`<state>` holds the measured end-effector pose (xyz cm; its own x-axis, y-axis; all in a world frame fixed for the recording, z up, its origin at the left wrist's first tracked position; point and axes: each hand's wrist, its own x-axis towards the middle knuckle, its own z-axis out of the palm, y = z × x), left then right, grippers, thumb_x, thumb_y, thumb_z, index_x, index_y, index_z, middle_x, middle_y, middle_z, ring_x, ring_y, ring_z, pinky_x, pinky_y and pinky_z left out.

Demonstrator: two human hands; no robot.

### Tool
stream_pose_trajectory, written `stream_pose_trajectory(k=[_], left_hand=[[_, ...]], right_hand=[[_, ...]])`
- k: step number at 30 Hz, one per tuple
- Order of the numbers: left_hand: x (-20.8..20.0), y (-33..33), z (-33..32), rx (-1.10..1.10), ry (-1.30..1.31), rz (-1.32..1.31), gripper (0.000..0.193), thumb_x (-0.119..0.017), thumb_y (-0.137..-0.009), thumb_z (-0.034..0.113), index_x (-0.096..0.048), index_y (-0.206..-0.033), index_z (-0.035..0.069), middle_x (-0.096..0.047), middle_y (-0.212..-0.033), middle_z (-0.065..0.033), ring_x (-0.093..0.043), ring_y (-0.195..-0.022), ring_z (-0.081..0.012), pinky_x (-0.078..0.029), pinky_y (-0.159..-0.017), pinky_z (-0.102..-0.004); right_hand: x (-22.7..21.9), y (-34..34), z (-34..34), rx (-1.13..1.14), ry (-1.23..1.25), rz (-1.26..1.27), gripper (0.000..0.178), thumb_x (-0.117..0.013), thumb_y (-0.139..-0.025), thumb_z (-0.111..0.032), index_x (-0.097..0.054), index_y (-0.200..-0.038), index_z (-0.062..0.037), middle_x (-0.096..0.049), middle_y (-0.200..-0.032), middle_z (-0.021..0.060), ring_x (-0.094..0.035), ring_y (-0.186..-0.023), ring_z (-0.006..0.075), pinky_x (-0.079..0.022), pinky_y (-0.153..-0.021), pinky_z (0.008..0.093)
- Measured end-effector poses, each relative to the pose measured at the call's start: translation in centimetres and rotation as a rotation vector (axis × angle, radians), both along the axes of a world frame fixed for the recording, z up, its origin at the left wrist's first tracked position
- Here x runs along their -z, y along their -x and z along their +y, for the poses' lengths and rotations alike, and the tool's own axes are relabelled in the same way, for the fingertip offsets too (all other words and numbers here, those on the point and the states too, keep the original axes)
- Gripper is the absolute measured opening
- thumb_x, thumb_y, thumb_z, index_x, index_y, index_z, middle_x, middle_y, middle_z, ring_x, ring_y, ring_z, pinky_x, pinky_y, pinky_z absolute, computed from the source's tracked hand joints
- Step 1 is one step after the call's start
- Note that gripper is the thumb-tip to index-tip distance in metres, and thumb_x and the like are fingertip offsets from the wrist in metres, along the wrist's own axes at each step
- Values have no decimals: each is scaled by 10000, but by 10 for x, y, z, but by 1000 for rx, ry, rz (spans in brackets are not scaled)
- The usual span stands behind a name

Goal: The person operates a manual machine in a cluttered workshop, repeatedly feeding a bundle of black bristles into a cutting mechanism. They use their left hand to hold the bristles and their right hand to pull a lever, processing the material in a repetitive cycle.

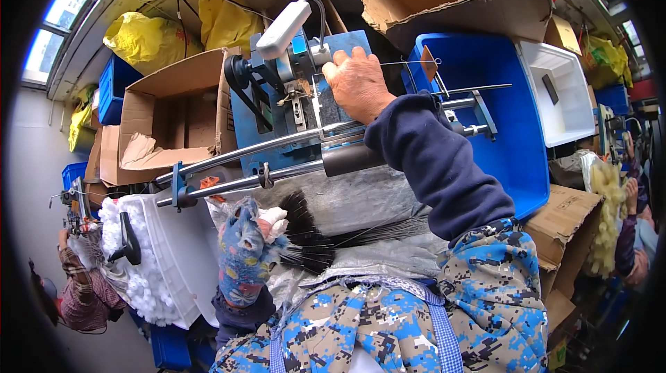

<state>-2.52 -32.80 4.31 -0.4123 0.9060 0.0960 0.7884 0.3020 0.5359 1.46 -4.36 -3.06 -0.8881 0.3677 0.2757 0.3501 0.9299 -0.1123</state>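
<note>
My right hand (pixel 357 85), bare and in a dark blue sleeve, rests on top of a blue machine (pixel 246 123) with its fingers curled down. Whatever lies under its fingers is hidden. From beside that hand a thin wire (pixel 409 62) with a small looped end sticks out to the right. My left hand (pixel 246 244) wears a worn blue patterned glove with white wrapping at the fingers. Its fingers are bent, and what they hold, if anything, cannot be made out. Right beside it, black bristles (pixel 302 231) fan out, and a bundle of thin dark wires (pixel 381 232) lies across my lap.
Two metal rails (pixel 291 175) cross in front of the machine. A blue bin (pixel 517 123) and white tray (pixel 555 88) stand right; an open cardboard box (pixel 173 109) stands left. White fluffy pieces (pixel 139 262) lie beside a white container (pixel 177 255). Other people work at both sides.
</note>
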Motion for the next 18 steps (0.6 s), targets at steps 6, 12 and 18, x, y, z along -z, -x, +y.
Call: stream_pose_trajectory(k=[6, 12, 18], left_hand=[[-6, 10, -24, -168, -414, -581, 224, -531, -889, 222, -599, -940, 15, -621, -814, -96, -574, -689, -148, -473, -635, -284], [-7, 11, -26, -109, -537, -657, 358, -528, -887, 342, -568, -958, -6, -615, -776, -150, -595, -723, -218, -489, -671, -347], [-2, -12, -7, -253, -581, -638, 336, -521, -898, 288, -571, -925, -44, -617, -750, -152, -601, -694, -219, -485, -667, -321]], right_hand=[[1, 0, 3, -24, 47, 11, 136, -527, -718, -64, -604, -829, -81, -589, -860, 80, -539, -828, 293, -432, -680, 404], [2, 1, 2, -31, 89, 32, 140, -520, -720, -52, -606, -828, -75, -598, -850, 86, -541, -830, 299, -433, -685, 407], [4, 3, 5, -47, 168, 49, 160, -511, -734, -56, -626, -842, -82, -609, -849, 89, -543, -839, 300, -424, -703, 410]])
